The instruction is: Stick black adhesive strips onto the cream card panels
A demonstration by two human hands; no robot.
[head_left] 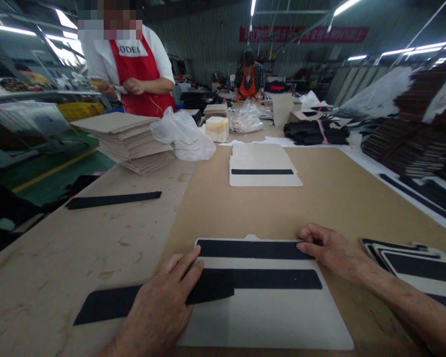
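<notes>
A pale board (278, 317) with rounded corners lies in front of me. One black strip (252, 249) runs along its far edge, and a second black strip (278, 279) lies parallel, nearer to me. My left hand (167, 297) rests with outstretched fingers, its fingertips touching the far strip's left end. Beneath that hand passes a loose black strip (107, 303), reaching from the table onto the board; the covered middle is hidden. At the far strip's right end, my right hand (325, 245) has its fingers curled and pinches the strip between thumb and forefinger.
Boards with black strips (423, 267) are piled at right. Ahead lies another pale board (263, 166) with one strip. A single strip (113, 200), a cardboard stack (134, 144) and a plastic bag (188, 136) are at left. Across the table stands a person in a red apron (144, 69).
</notes>
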